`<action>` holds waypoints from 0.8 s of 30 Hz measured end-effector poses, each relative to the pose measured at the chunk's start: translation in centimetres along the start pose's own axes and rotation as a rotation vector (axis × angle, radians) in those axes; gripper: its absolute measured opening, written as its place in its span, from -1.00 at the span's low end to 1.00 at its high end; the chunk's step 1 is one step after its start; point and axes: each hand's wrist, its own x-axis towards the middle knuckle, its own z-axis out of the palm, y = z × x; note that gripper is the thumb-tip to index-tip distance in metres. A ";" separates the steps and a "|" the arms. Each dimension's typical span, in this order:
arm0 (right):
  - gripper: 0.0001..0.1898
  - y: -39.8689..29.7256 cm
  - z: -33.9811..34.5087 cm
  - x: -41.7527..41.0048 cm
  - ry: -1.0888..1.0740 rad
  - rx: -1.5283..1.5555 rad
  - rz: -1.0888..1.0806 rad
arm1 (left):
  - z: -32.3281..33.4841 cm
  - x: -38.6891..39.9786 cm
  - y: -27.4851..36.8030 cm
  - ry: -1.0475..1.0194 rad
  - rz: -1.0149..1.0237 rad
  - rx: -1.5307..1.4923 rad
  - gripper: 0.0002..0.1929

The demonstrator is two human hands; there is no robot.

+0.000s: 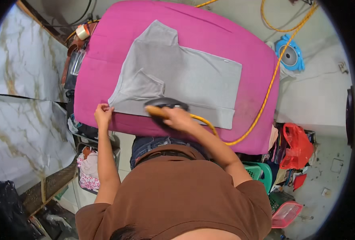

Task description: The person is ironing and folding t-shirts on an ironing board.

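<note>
A light grey short-sleeved garment (201, 78) lies folded partly over itself on a pink padded ironing surface (252, 75), its sleeves at the left and upper middle. My right hand (180, 119) grips the wooden handle of a dark clothes iron (165, 103), which rests over the garment's near edge, slightly blurred. Part of the soleplate is hidden by the hand and handle. At the garment's near left corner, the fingertips of my left hand (103, 113) pinch the cloth's edge.
A yellow cord (266, 102) loops from the iron across the right side and up. On the left edge stand a tape roll (82, 32) and a clear bottle (77, 62). A blue fan (290, 54), a red plastic bag (297, 147) and green baskets (257, 172) are at the right.
</note>
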 end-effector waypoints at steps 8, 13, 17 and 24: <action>-0.79 26.9 -4.0 -18.8 0.877 0.202 0.620 | 3.0 -2.8 5.8 0.290 0.289 0.456 -0.71; -0.41 32.9 -7.8 -23.2 1.069 0.885 0.908 | 7.0 -3.9 9.1 0.040 0.817 0.426 -0.45; -0.30 27.7 -6.3 -18.2 1.320 -0.582 1.245 | 8.6 -3.0 8.9 0.020 0.760 0.591 -0.36; -0.77 11.0 -0.7 0.2 0.929 -0.358 0.112 | 11.0 2.1 11.6 0.028 0.776 0.396 -0.58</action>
